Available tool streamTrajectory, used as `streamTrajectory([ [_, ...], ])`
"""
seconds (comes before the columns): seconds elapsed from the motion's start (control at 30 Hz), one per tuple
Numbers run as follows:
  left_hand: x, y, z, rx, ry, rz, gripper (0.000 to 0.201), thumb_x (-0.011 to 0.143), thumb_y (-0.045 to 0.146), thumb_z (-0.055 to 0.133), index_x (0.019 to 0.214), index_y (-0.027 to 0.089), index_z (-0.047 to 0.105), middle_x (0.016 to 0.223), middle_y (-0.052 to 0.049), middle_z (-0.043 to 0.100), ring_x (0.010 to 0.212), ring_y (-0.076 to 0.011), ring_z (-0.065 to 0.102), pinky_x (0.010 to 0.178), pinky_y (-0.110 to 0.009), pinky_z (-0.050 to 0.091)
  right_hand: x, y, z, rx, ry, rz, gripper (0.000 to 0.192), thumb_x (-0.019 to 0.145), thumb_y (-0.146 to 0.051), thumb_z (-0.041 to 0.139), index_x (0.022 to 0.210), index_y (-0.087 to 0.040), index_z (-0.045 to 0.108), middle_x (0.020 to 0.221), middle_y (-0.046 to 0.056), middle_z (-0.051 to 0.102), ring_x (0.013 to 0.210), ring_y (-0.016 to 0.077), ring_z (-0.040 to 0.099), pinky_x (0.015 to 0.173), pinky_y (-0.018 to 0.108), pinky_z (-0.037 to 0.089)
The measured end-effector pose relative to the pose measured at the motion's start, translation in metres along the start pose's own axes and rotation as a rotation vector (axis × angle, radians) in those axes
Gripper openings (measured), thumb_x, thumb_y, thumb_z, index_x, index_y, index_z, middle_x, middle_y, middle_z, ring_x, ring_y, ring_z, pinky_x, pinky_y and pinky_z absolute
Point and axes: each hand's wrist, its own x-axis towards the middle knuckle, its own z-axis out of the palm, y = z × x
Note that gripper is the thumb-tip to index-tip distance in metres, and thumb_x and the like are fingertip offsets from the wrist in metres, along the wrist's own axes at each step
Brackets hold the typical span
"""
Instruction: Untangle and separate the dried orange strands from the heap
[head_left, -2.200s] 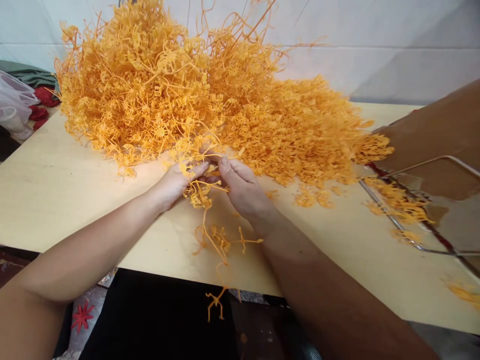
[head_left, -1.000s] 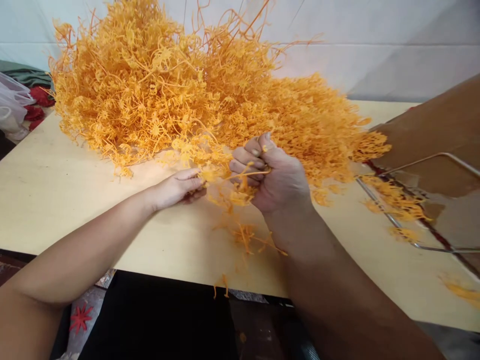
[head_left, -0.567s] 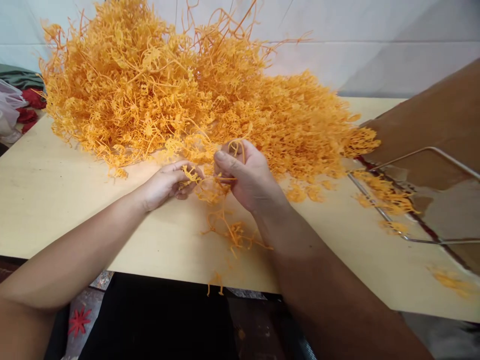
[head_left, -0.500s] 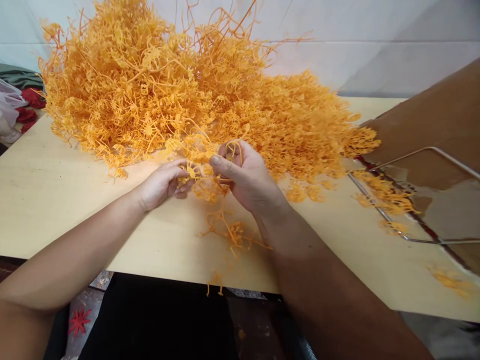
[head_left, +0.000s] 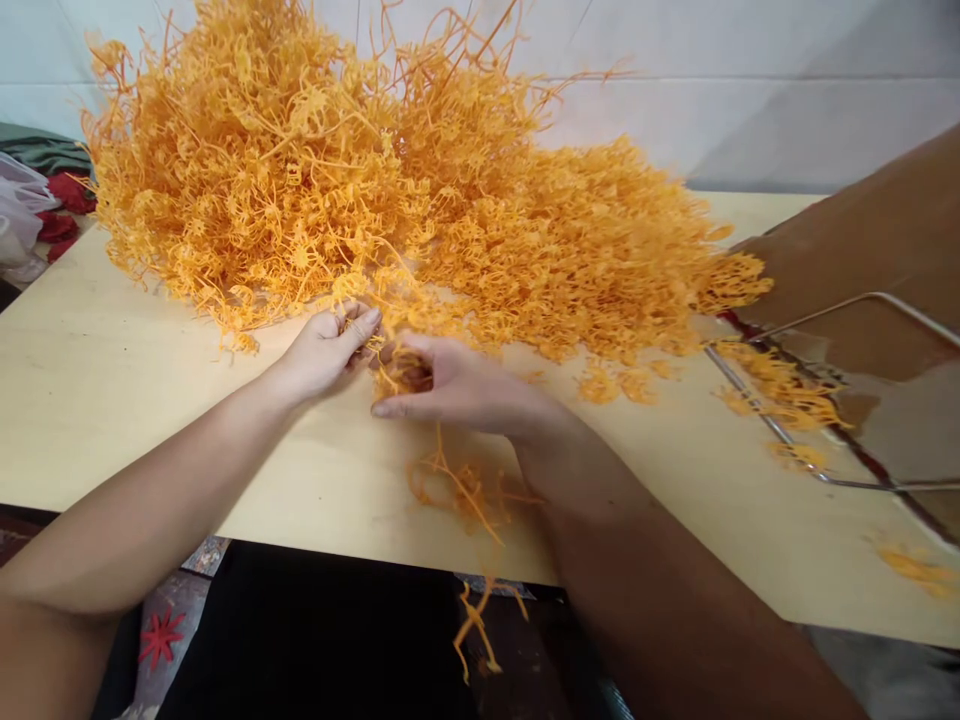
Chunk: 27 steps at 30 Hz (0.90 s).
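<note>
A big tangled heap of orange plastic sprigs (head_left: 360, 190) covers the back of a pale wooden table (head_left: 112, 380). My left hand (head_left: 324, 347) pinches strands at the heap's near edge. My right hand (head_left: 457, 385) lies palm up just to its right, fingers curled around a small clump of orange sprigs (head_left: 397, 372). Loose orange strands (head_left: 457, 490) lie on the table in front of my right wrist, and one orange piece (head_left: 476, 625) is in the air below the table's front edge.
A brown cardboard box (head_left: 870, 250) with a metal wire frame (head_left: 825, 480) stands at the right, orange bits scattered around it. Red pieces and a clear plastic bag (head_left: 22, 215) lie at the far left. A red star-shaped piece (head_left: 159, 638) lies on the floor.
My right hand has dropped from a raised grip and turned palm up near the table. My left hand moved slightly up into the heap's edge. An orange piece now falls past the table edge.
</note>
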Motion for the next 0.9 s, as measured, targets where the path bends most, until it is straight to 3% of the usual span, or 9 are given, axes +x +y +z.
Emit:
streamTrajectory([
  [0.1,0.000,0.002,0.003,-0.058,-0.001,-0.003,0.023,0.087,0.021,0.045,0.065,0.015,0.041,0.043,0.008,0.040,0.036,-0.0013,0.035,0.040,-0.015,0.026,0.001,0.000,0.008,-0.132,0.003,0.021,0.029,0.063,-0.039,0.071,0.070,-0.017,0.054,0.056,-0.005,0.038,0.052,0.0059,0.032,0.047,0.023,0.026],
  [0.17,-0.002,0.004,0.005,-0.077,0.001,-0.010,0.023,0.086,0.023,0.047,0.065,0.015,0.041,0.045,0.008,0.043,0.038,-0.0013,0.037,0.042,-0.015,0.028,0.003,0.000,0.012,-0.096,0.032,0.016,0.029,0.067,-0.041,0.066,0.069,-0.016,0.052,0.055,-0.006,0.035,0.052,0.0056,0.030,0.048,0.023,0.025],
  [0.43,-0.007,0.006,0.002,-0.054,-0.069,-0.060,0.031,0.074,0.037,0.063,0.068,0.016,0.041,0.042,0.010,0.036,0.036,-0.0006,0.030,0.038,-0.016,0.021,0.008,0.001,0.014,0.182,0.102,-0.137,0.037,0.071,-0.054,0.059,0.063,-0.018,0.055,0.065,-0.001,0.054,0.067,0.0105,0.051,0.068,0.026,0.044],
  [0.63,-0.008,0.002,-0.001,-0.046,-0.226,-0.060,0.026,0.075,0.034,0.061,0.080,0.018,0.042,0.044,0.011,0.035,0.036,-0.0018,0.027,0.039,-0.018,0.016,0.009,0.008,0.011,0.396,0.227,-0.102,0.032,0.071,-0.049,0.060,0.058,-0.020,0.056,0.059,-0.001,0.054,0.064,0.0123,0.054,0.061,0.027,0.045],
  [0.77,-0.007,0.000,-0.002,0.119,-0.187,-0.037,0.016,0.080,0.029,0.054,0.084,0.017,0.045,0.046,0.011,0.034,0.038,-0.0027,0.025,0.042,-0.019,0.019,0.011,0.011,0.011,0.486,0.276,-0.040,0.024,0.068,-0.038,0.062,0.055,-0.020,0.054,0.056,-0.002,0.053,0.058,0.0108,0.050,0.054,0.024,0.042],
  [0.9,-0.001,-0.003,-0.008,0.374,-0.113,0.109,0.011,0.078,0.024,0.054,0.081,0.013,0.053,0.060,0.004,0.048,0.053,-0.0049,0.038,0.054,-0.020,0.030,0.013,0.013,0.010,0.417,0.292,-0.024,0.018,0.064,-0.032,0.063,0.055,-0.019,0.054,0.057,-0.002,0.055,0.060,0.0104,0.050,0.057,0.024,0.043],
])
